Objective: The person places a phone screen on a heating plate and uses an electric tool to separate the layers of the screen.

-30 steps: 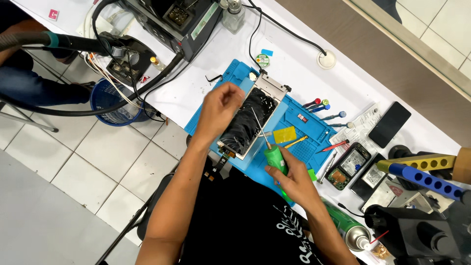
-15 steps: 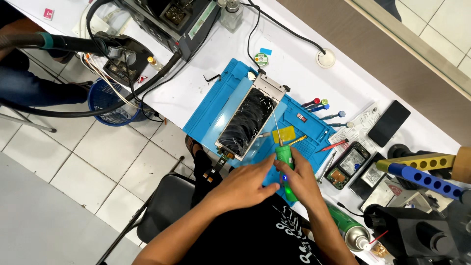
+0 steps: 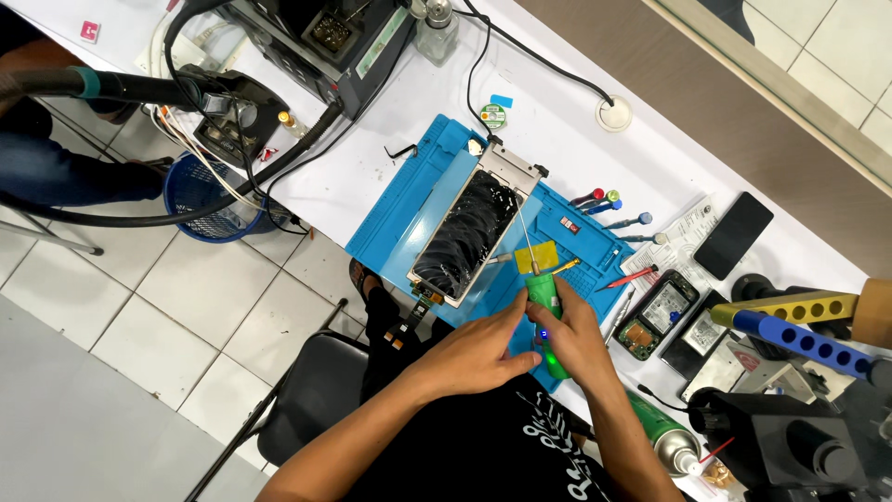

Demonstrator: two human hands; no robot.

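Matt blue rubbery mat (image 3: 409, 209) at centre. On it, a phone frame (image 3: 469, 232) with a glossy black, wrinkled inner face and a dull metal rim. Below it, the smooth green plastic tool (image 3: 546, 321). White, smooth, matt table (image 3: 390, 153). Glossy black phone (image 3: 733, 235) at right.

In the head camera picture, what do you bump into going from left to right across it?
Blue basket → blue mat → opened phone → left hand → green tool → right hand → black phone → yellow block with holes.
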